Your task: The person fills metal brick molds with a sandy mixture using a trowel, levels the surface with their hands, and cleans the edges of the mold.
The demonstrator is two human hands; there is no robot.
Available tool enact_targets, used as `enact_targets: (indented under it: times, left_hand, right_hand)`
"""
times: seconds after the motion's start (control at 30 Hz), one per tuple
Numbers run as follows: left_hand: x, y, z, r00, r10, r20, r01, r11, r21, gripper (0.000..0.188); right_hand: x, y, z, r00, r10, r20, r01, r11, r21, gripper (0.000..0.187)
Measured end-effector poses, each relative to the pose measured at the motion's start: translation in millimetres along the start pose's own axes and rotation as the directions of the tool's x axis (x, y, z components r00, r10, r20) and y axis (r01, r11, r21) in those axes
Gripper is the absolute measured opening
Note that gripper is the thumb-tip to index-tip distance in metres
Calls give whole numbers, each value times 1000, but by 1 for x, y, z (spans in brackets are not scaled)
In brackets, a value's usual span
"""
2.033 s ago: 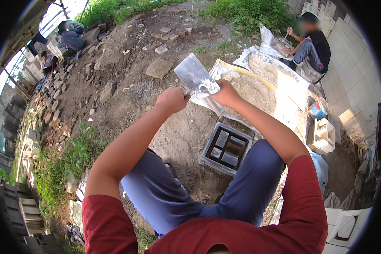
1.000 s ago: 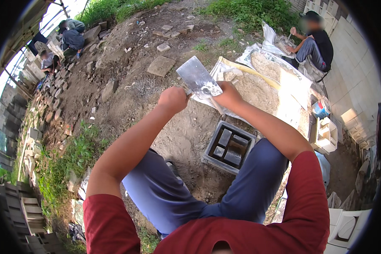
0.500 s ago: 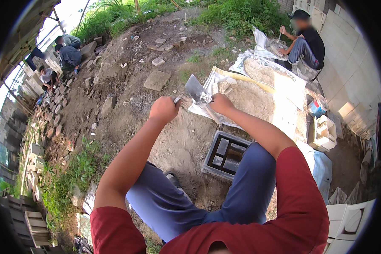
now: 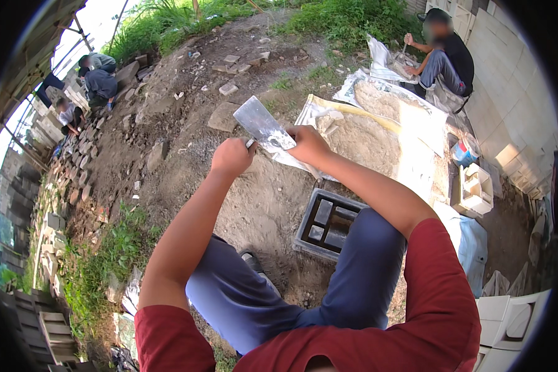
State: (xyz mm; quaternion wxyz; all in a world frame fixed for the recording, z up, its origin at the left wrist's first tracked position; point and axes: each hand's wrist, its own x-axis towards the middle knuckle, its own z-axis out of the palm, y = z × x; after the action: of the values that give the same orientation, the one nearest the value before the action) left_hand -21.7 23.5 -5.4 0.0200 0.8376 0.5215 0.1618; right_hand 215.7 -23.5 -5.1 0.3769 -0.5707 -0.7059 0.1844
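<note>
My right hand (image 4: 310,147) is closed on a flat metal trowel (image 4: 258,119) at the end with whitish residue. The blade points up and left. Close beside it, my left hand (image 4: 231,156) is closed on a small piece, of which only a light grey end shows by the thumb; the rest is hidden. A wooden stick (image 4: 314,172) shows below my right wrist. In front of my right knee sits a grey rectangular mould (image 4: 299,240) with several compartments. Beyond my right hand, sandy material (image 4: 369,146) lies on a white sheet (image 4: 305,115).
A person (image 4: 452,59) in black sits at the far right beside a second sandy pile (image 4: 384,101). A bucket (image 4: 465,152) and white blocks (image 4: 476,191) stand at right. Stones (image 4: 84,161) line the left, where other people (image 4: 100,80) crouch. A flat stone (image 4: 227,116) lies ahead.
The trowel blade has shifted left and turned flatter to view. My right hand has moved left and slightly up with it, while my left hand has shifted slightly left.
</note>
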Motion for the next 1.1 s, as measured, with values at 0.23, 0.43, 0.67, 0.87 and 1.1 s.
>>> enact_targets:
  times: [0.23,0.43,0.67,0.87,1.1]
  left_hand:
    - [-1,5,-5,998,49,27,-50,997,51,41]
    - [2,10,-10,988,155,3,-155,986,65,40]
    - [3,24,-14,991,132,-32,-133,991,-4,41]
    - [3,19,-5,997,54,53,-55,998,14,40]
    - [7,15,2,997,78,23,-79,996,37,42]
  right_hand:
    - [-6,-8,-14,998,-41,48,43,998,-46,47]
    - [2,31,-15,998,-58,-15,55,987,-152,38]
    - [11,69,-20,972,221,-74,-233,939,-253,33]
    - [1,7,-25,995,71,-69,-75,996,-57,40]
    - [-5,-2,-19,1000,28,-3,-28,996,-84,39]
